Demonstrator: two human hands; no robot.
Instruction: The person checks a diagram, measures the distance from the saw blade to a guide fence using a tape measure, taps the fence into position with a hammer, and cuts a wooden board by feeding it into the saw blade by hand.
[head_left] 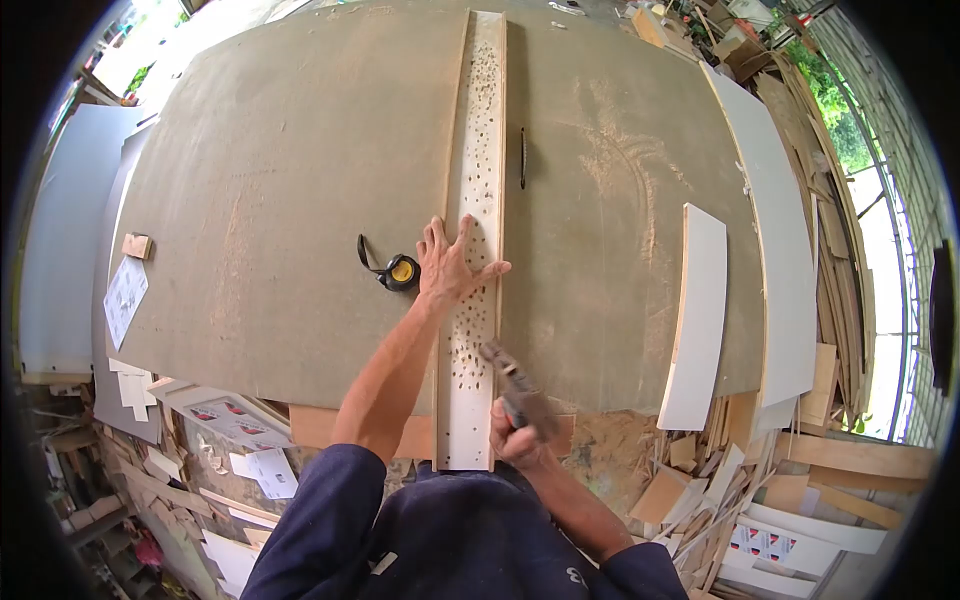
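Observation:
A long, narrow white board [467, 415] with raised wooden edges runs away from my body, dotted with many small brown specks. My left hand [450, 268] lies spread across it, fingers pointing away and thumb over the right edge. Closed around a worn, brown-grey metal hand tool [522, 388] with a dark grip, my right hand [515, 441] is at the board's near right side. The tool's long body points up and left, its tip overlapping the board's edge. Just left of my left hand sits a black and yellow tape measure [402, 271] with a wrist strap.
A large brown worktable [300, 200] lies under the board, with sawdust streaks. A thin dark strip [523, 158] lies right of the board. Farther right are a short white panel [697, 315] and a longer white panel [785, 250]. Wood offcuts [690, 490] pile up beyond the near edge.

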